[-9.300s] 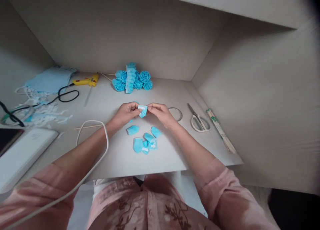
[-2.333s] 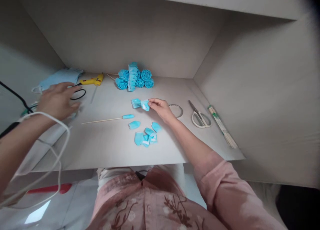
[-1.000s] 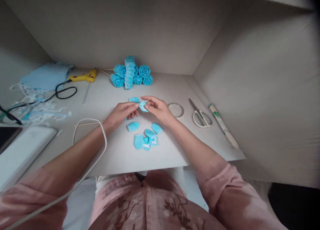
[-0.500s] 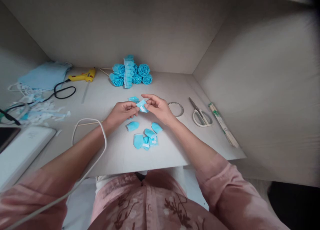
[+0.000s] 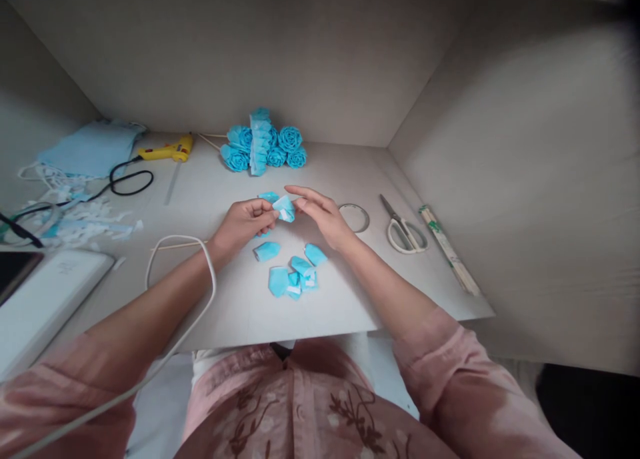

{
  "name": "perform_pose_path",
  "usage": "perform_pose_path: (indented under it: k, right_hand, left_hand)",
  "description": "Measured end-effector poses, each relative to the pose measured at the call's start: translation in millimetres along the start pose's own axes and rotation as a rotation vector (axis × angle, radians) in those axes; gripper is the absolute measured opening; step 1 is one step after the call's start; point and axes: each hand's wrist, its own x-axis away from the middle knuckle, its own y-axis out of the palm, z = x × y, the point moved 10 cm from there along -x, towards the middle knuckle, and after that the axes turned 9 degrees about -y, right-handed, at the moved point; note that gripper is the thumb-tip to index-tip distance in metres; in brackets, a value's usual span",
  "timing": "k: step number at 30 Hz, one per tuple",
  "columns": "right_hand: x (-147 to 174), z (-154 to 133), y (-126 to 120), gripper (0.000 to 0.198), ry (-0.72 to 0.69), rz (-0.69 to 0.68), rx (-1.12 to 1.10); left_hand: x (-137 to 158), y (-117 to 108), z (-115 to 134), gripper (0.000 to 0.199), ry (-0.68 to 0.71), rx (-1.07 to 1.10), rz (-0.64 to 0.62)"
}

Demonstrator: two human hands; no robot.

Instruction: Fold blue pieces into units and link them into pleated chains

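Note:
Between thumb and fingers, my left hand (image 5: pixel 247 220) pinches a folded blue fabric petal (image 5: pixel 285 209) with a white patch on it. My right hand (image 5: pixel 321 214) is just right of this petal, fingers stretched and apart; whether a fingertip still touches its edge I cannot tell. Below the hands lie several loose blue petals (image 5: pixel 279 282), some overlapping, one (image 5: pixel 267 251) by itself near my left wrist. Another blue piece (image 5: pixel 269 197) lies partly hidden behind the left fingers. Farther back, finished blue fabric roses (image 5: pixel 290 138) rest together, with a ruffled blue strip (image 5: pixel 260 142) across them.
At right are a roll of tape (image 5: pixel 354 218), scissors (image 5: pixel 406 234) and a packet of sticks (image 5: pixel 449 249). A yellow glue gun (image 5: pixel 167 150), blue masks (image 5: pixel 90 151) and white scraps (image 5: pixel 95 219) lie left. A white cable (image 5: pixel 213 279) passes over my left forearm.
My right fingers have come off the front of the petal and opened slightly to the right. The left hand keeps its pinch. The view has shifted slightly.

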Motion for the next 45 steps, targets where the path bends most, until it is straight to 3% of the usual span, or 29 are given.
perform_pose_path:
  k: [5, 12, 34, 45]
  right_hand:
    - [2, 16, 6, 0.042, 0.150, -0.003, -0.241]
    - [6, 23, 21, 0.027, 0.235, -0.080, -0.291]
    - [7, 20, 26, 0.028, 0.205, -0.063, -0.262]
    - [5, 11, 14, 0.033, 0.172, 0.030, -0.172]
  left_hand:
    - [1, -9, 1, 0.025, 0.005, 0.116, 0.058]
    - [2, -11, 0, 0.025, 0.013, 0.175, 0.065]
    - [10, -2, -5, 0.027, 0.035, 0.205, 0.063]
    - [13, 11, -13, 0.022, -0.067, 0.275, -0.014]
